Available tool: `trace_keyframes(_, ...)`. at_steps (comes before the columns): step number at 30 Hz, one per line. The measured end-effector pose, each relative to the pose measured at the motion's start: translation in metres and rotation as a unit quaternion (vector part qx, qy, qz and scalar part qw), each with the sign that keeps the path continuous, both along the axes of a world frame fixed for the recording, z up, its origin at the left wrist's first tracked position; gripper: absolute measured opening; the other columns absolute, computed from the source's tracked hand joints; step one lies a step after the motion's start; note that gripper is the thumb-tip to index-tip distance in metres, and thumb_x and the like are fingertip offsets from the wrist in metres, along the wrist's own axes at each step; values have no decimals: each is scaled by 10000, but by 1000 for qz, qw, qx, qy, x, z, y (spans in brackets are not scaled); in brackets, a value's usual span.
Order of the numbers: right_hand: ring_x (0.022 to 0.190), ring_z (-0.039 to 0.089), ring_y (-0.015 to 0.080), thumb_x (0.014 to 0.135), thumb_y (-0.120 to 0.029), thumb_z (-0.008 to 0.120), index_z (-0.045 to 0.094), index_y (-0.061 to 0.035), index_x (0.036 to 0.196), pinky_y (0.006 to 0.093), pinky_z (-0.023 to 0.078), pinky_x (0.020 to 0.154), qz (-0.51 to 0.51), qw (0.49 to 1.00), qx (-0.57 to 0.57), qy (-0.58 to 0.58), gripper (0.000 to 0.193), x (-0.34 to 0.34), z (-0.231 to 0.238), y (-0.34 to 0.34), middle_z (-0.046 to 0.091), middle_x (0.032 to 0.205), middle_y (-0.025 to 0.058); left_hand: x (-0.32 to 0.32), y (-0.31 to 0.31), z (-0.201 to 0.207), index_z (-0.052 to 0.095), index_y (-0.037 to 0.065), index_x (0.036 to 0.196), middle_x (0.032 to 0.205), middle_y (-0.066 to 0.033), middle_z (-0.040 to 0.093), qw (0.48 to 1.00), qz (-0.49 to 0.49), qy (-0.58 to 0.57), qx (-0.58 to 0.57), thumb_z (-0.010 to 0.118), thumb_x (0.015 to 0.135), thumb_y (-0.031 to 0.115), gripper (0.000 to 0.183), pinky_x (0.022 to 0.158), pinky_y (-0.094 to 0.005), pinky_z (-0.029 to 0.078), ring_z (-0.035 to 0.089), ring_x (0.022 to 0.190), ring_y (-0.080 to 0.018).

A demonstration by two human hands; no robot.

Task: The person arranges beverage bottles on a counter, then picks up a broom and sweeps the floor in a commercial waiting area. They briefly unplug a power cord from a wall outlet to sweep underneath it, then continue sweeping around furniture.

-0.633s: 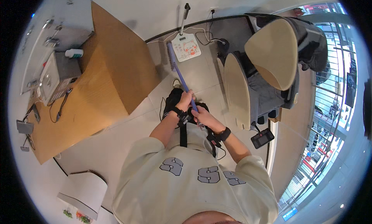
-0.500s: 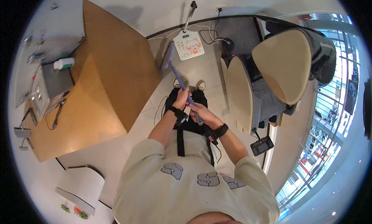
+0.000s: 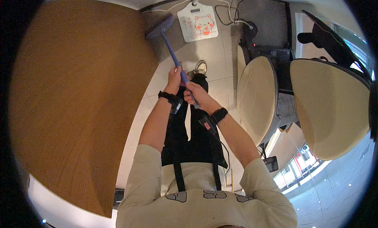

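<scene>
Long blue plastic-looking broom (image 3: 170, 50) gets gripped snugly by bare left hand (image 3: 173, 80) up front, right hand (image 3: 201, 97) behind, probably for leverage.

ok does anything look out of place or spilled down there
The black cable looks untidy: it lies in a loose loop on the floor, right of the white cat-print scale and near a white cord. No spill shows, and the blue broom looks undamaged.
</scene>
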State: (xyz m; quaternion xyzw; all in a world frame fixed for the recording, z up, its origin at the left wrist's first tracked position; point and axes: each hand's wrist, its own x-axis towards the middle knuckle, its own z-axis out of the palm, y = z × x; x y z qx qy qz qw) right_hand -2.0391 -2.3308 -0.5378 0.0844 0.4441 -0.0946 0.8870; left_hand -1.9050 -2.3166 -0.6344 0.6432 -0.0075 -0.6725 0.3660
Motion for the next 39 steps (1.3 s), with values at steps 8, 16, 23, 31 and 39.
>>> trace_keyframes(8,510,377,83,999,-300,439,474,-108,1118,206,315,399,52,995,-13,81,230,18,-56,-14,414,703,7,8,-18,-48,492,48,1083,802,-50,615,998,-9,-43,40,446,980,255,235,497,-271,496,603,621,-152)
trace_keyframes(16,462,337,62,995,-333,442,489,-154,1085,201,279,382,56,994,63,74,205,-20,-51,40,377,628,-31,-16,51,-65,485,51,1031,765,-74,611,991,-99,3,91,458,975,278,235,413,-265,455,580,532,-161)
trace_keyframes(23,424,328,49,992,-334,444,477,-152,1097,195,276,364,117,978,88,148,212,-56,1,107,371,604,-39,-61,118,-17,462,61,969,718,-109,605,971,-112,71,197,468,961,285,224,417,-311,492,607,508,-214)
trace_keyframes(31,809,576,480,963,-237,430,479,-13,1073,551,461,676,388,776,-379,322,254,-67,19,100,610,866,293,-71,95,29,485,70,1100,832,-70,591,984,-44,115,129,530,944,395,364,668,-306,523,613,701,-166)
trace_keyframes(39,456,540,232,962,-268,437,550,1,1040,345,427,417,404,862,-245,181,302,-35,-64,-52,579,674,150,-28,-1,-32,540,68,1068,937,-60,639,997,-5,66,25,498,970,267,227,720,-298,533,634,804,-150)
